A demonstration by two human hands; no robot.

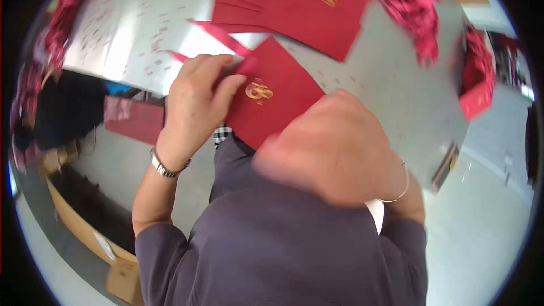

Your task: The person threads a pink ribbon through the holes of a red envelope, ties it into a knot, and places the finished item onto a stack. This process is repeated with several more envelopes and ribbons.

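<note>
A red gift bag [283,88] with a gold emblem lies tilted in front of me. At its upper left edge my left hand [195,93] is closed, thumb on the bag's face and fingers curled behind the edge. A pinkish-red ribbon [222,38] runs out beyond these fingers. Over the bag's lower right side is my right hand [334,147], smeared by motion. Its fingers cannot be made out, and it covers part of the bag. Just beyond, more flat red bags [294,5] with a gold emblem lie on the table.
Bunched pink-red ribbons [405,0] lie at the back right of the grey table [396,96]. A red box [477,99] with more ribbons stands at the right edge. Small red scraps [161,45] are scattered at left. A cardboard box [123,280] sits at lower left.
</note>
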